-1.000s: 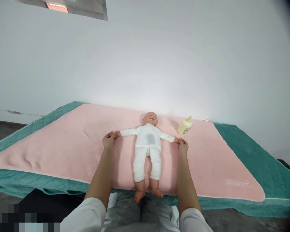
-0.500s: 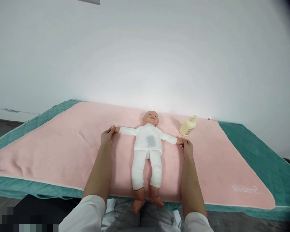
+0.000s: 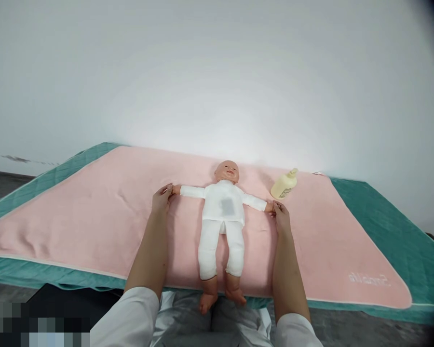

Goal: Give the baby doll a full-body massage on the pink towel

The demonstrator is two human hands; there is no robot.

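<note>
A baby doll (image 3: 222, 217) in a white suit lies on its back on a pink towel (image 3: 94, 217), head toward the wall, arms stretched out sideways, bare feet hanging over the near edge. My left hand (image 3: 161, 197) grips the doll's hand on the left side. My right hand (image 3: 281, 214) grips the doll's other hand on the right. Both of my forearms lie along the towel on either side of the doll's legs.
A cream lotion bottle (image 3: 284, 184) lies on the towel just beyond my right hand. The towel covers a teal padded table (image 3: 386, 226) set against a white wall. My lap in grey trousers is below the table's near edge.
The doll's arms stay spread while my hands keep hold of its hands. The view has shifted slightly, and my hands sit a little further apart than a second ago.
</note>
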